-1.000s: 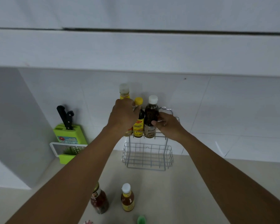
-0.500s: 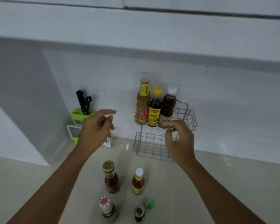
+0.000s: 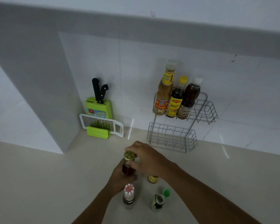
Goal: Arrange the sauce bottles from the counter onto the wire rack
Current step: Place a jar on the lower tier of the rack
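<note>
A two-tier wire rack (image 3: 205, 109) stands against the tiled wall. Its upper tier holds three bottles: a tall tan sauce bottle (image 3: 164, 92), a dark yellow-capped bottle (image 3: 176, 99) and a brown white-capped bottle (image 3: 190, 97). The lower basket (image 3: 171, 138) holds nothing. On the counter, my left hand (image 3: 120, 177) wraps the body of a dark gold-capped bottle (image 3: 129, 156). My right hand (image 3: 147, 159) pinches that bottle's neck just under the cap. Nearer me stand a red-and-white-capped bottle (image 3: 129, 198), a dark open-topped bottle (image 3: 158, 202) and a small amber bottle (image 3: 153, 178) half hidden by my right wrist.
A loose green cap (image 3: 166, 192) lies beside the open-topped bottle. A green knife block (image 3: 98, 109) with two black-handled knives and a white grater (image 3: 102, 123) stand at the back left. A grey cabinet side (image 3: 31, 78) walls the left.
Both hands came down and back from the rack's upper tier to the counter and closed on the gold-capped bottle. The view tilted down, showing more counter.
</note>
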`<move>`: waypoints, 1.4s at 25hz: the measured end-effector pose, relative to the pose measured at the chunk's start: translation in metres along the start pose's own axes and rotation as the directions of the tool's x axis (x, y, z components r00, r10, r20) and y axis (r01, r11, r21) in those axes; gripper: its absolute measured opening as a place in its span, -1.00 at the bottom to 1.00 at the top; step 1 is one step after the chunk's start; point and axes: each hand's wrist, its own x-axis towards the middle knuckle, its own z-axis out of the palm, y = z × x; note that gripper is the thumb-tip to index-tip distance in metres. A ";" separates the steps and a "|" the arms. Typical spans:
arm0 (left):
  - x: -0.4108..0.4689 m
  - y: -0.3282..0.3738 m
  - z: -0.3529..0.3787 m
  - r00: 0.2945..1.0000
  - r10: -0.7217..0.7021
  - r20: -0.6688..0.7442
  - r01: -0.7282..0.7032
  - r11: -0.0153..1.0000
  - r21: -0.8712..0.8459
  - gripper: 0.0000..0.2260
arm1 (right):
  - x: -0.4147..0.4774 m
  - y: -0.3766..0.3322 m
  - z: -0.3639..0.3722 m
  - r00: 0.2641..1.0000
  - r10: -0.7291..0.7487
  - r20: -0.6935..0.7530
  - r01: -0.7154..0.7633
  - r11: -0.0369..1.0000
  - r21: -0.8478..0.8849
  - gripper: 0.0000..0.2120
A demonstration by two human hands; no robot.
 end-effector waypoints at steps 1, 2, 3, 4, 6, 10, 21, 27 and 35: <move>0.005 0.001 0.002 0.999 -0.024 -0.026 0.024 1.000 -0.003 -0.57 | 0.003 0.000 -0.003 1.000 -0.007 0.019 0.007 1.000 -0.019 -0.52; 0.008 0.004 0.002 0.999 -0.045 -0.011 0.045 0.999 -0.007 -0.65 | 0.004 0.000 -0.006 0.999 -0.015 0.041 0.016 0.999 -0.040 -0.52; 0.010 0.008 -0.001 0.998 -0.047 0.031 0.047 0.999 0.001 -0.71 | 0.005 -0.002 -0.011 0.998 -0.016 0.067 0.020 0.998 -0.058 -0.51; 0.012 0.013 -0.006 0.996 -0.034 0.085 0.033 0.999 0.009 -0.74 | 0.005 -0.003 -0.016 0.995 -0.010 0.094 0.017 0.997 -0.073 -0.51; 0.013 0.028 -0.020 0.985 -0.019 0.172 0.015 1.000 0.022 -0.82 | 0.005 -0.006 -0.029 0.991 -0.003 0.131 0.015 0.996 -0.093 -0.54; 0.017 0.081 -0.048 0.950 0.019 0.313 -0.066 0.988 0.141 -0.84 | 0.001 -0.024 -0.063 0.979 -0.193 0.063 0.203 0.930 -0.307 -0.71; 0.026 0.153 -0.019 0.976 0.128 -0.174 0.045 0.666 0.745 -0.77 | 0.017 -0.011 -0.072 0.959 0.232 -0.165 -0.269 0.928 -0.258 -0.75; 0.037 0.168 -0.032 0.932 -0.011 0.363 -0.075 0.972 0.222 -0.88 | 0.002 -0.016 -0.100 0.931 -0.200 -0.307 0.031 0.878 -0.478 -0.62; 0.030 0.171 0.001 0.949 0.287 -0.133 -0.124 0.725 0.678 -0.76 | -0.007 -0.008 -0.092 0.855 0.142 -0.499 -0.268 0.944 -0.190 -0.76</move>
